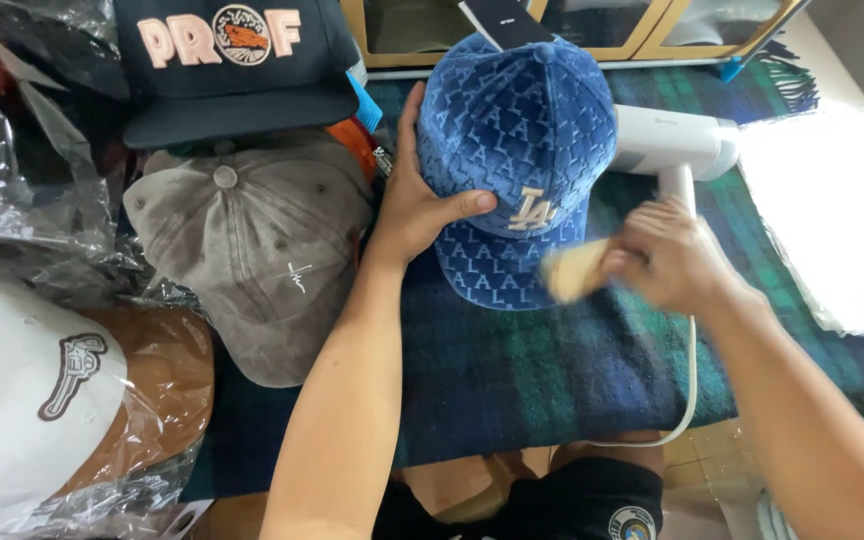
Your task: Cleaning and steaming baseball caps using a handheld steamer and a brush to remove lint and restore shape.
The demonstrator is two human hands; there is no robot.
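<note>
On the dark green and blue plaid blanket (552, 370) spread before me sits a blue velvet cap (522, 150) with an embossed pattern and a pale embroidered emblem on its front, brim pointing toward me. My left hand (422, 205) cups the cap's left side, fingers behind the crown and thumb pressed across the front just above the brim, so that grip is closed on the cap. My right hand (667, 255) is wrapped shut around a pale wooden-handled brush (574, 270), blurred, whose end lies against the right edge of the brim. Just beyond that hand, to the right of the cap, lies a white handheld steamer (672, 145), its cord (690, 380) running down over the blanket toward me. To the left of my left arm rests a faded grey-brown cap (257, 240), and farther off a dark navy cap (232, 65) with pink lettering. At the near left lies a white and brown cap (52, 390) in clear plastic wrap. At the far right lies a stack of clear plastic bags (832, 210).
</note>
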